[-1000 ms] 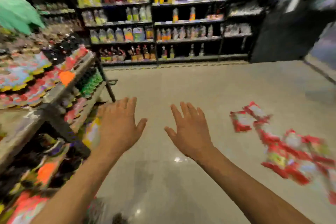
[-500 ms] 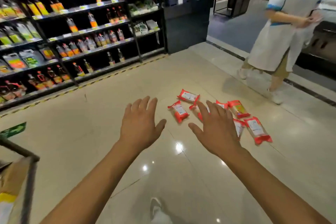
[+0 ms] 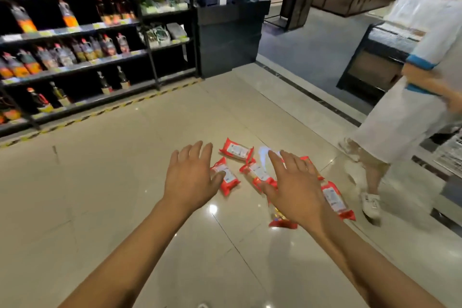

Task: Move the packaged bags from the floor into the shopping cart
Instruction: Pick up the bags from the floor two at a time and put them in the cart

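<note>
- The fingers [image 3: 197, 155] of the left hand [image 3: 191, 180] are straight and a little spread. The palm faces down and they hold nothing.
- The fingers of the right hand [image 3: 295, 190] are straight and spread too. This palm also faces down and holds nothing.
- Both hands reach out over a bunch of red bags [image 3: 258, 174] that lie flat on the floor [image 3: 100, 195].
- The left thumb shows in front of the left bag [image 3: 226, 179]. It is not clear if it touches the bag.
- The right hand hides part of the bunch. The near bag [image 3: 282, 221] peeks out from under its wrist.
- The far bag [image 3: 236, 150] lies just past the fingertips. The right bag [image 3: 333, 199] lies at the right side of the bunch.
- The bunch sits near the middle of the floor. It is closer to the right edge, where a dark line [image 3: 312, 94] runs, than to the far edge.
- A yellow and black stripe [image 3: 112, 110] runs along the far edge of the floor. Behind it stand dark shelves [image 3: 75, 67] full of bottles [image 3: 62, 55].
- Another person in a white coat [image 3: 412, 112] stands to the right of the bunch. Their white shoe [image 3: 371, 204] is close to the right bag.
</note>
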